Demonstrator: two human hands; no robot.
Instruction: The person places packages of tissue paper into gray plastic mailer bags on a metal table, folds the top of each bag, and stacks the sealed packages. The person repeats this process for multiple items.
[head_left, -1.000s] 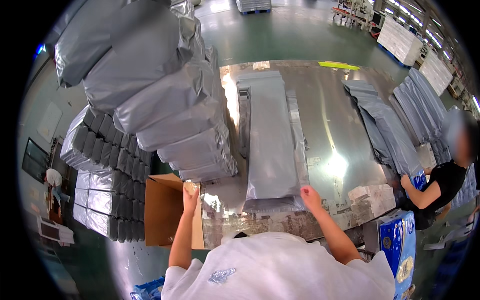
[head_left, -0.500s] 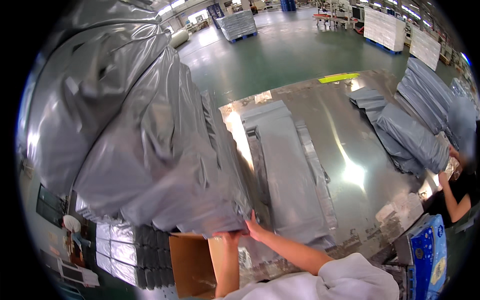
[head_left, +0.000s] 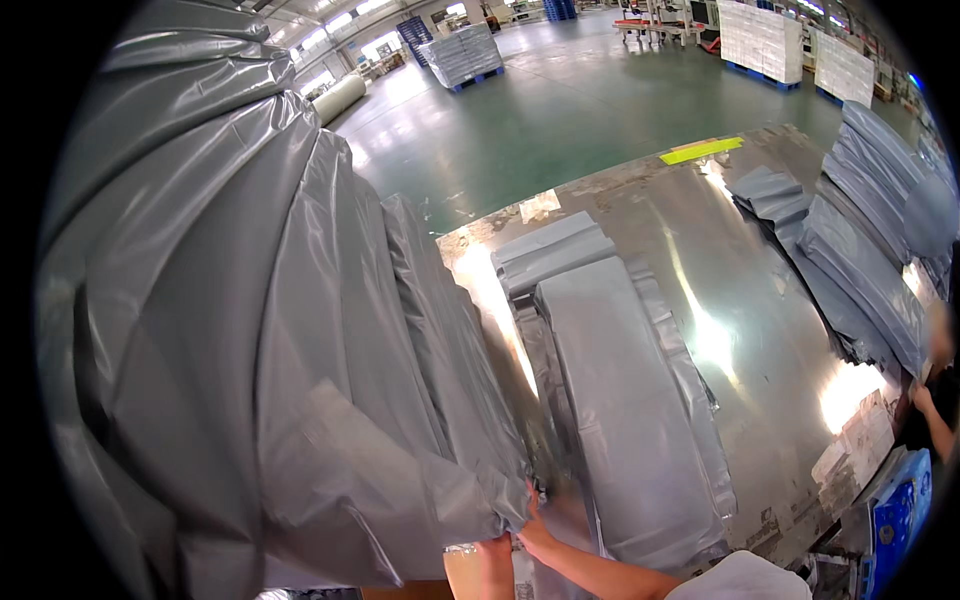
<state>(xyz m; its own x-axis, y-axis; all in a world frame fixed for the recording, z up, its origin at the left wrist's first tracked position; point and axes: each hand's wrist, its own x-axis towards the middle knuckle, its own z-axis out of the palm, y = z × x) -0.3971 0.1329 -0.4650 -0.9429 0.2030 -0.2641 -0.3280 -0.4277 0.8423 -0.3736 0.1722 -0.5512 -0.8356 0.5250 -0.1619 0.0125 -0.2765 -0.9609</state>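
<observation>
A tall heap of folded glossy grey plastic sheets (head_left: 330, 330) fills the left side. Its near right corner is gripped by my right hand (head_left: 537, 528), whose thumb side points up along the sheet's edge. Close beside it, my left hand (head_left: 494, 552) holds the lower edge of the same plastic, with its fingers mostly hidden under the fold. To the right of my hands, a flat folded stack of grey plastic (head_left: 630, 400) lies on the metal table (head_left: 690, 300).
More folded grey plastic (head_left: 850, 260) lies at the table's right, where a co-worker's hand (head_left: 922, 400) shows. A cardboard box (head_left: 462, 575) is below my hands. Blue printed packaging (head_left: 900, 515) sits at lower right. Wrapped pallets (head_left: 760, 45) stand on the green floor (head_left: 520, 130).
My hands have moved lower and slightly right in view. The grey sheet under them now spreads over the near end of the heap. The co-worker's hands have moved toward the right rim.
</observation>
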